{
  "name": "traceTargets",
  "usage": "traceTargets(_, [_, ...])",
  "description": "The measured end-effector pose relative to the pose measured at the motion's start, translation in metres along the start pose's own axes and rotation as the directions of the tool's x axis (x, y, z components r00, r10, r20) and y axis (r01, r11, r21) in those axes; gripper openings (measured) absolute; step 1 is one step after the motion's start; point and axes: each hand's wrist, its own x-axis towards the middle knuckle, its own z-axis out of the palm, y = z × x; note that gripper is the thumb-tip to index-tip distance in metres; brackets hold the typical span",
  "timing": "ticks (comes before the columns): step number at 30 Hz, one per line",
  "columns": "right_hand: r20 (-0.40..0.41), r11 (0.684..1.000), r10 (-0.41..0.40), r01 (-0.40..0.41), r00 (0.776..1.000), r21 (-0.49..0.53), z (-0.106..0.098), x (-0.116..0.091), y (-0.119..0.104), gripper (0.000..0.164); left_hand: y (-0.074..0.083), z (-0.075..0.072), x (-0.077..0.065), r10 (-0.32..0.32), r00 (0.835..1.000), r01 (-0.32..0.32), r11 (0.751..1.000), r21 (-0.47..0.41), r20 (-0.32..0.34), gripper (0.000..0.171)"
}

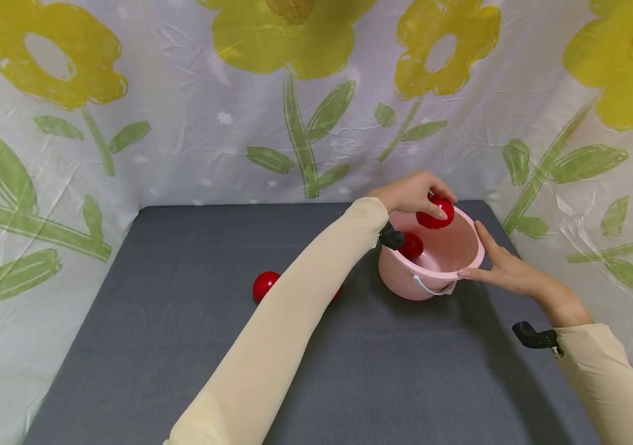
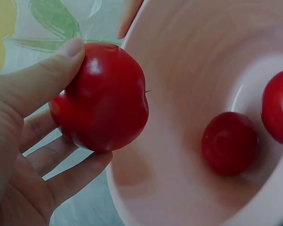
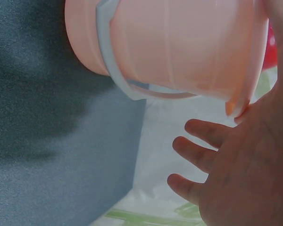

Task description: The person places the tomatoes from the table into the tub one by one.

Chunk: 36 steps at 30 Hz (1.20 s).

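My left hand (image 1: pixel 413 193) holds a red tomato (image 2: pixel 106 96) between thumb and fingers, over the mouth of a pink bucket (image 1: pixel 397 275). In the left wrist view, two more red tomatoes (image 2: pixel 230 143) lie inside the bucket, one partly cut off by its wall. Spread along the bucket's right side, my right hand (image 1: pixel 511 269) touches the rim with thumb and index finger. Its other fingers (image 3: pixel 193 155) stretch out free beside the bucket in the right wrist view. The bucket stands upright, its pale handle (image 1: pixel 433 289) hanging down at the front.
Left of the bucket, a red tomato (image 1: pixel 265 285) lies on the dark grey table (image 1: pixel 183 321). Another red piece (image 1: pixel 338 293) peeks out behind my left sleeve, mostly hidden. A flower-printed curtain (image 1: pixel 183 123) closes in the back and sides of the table.
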Motion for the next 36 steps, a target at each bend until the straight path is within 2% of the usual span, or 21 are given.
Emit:
traceTargets(12, [0.009,1.0,-0.007,0.007,1.0,0.002,0.0,-0.001,-0.004,0.114,0.003,0.013,0.011,0.003,0.999,-0.003,1.0,0.001,0.043,0.041])
traceTargets(23, [0.016,1.0,0.005,-0.005,1.0,-0.015,-0.001,-0.002,-0.005,0.114,0.01,0.019,0.018,-0.021,0.997,0.024,0.999,-0.049,0.074,0.041])
traceTargets(31, [0.008,0.999,0.005,-0.005,1.0,-0.033,-0.001,-0.002,-0.006,0.115,0.005,0.02,0.025,0.071,0.994,-0.066,0.996,-0.063,0.077,0.04])
traceTargets(36, [0.006,1.0,0.003,-0.003,1.0,-0.029,-0.001,-0.002,-0.005,0.114,0.003,0.018,0.022,0.094,0.993,-0.089,0.993,-0.078,0.072,0.039])
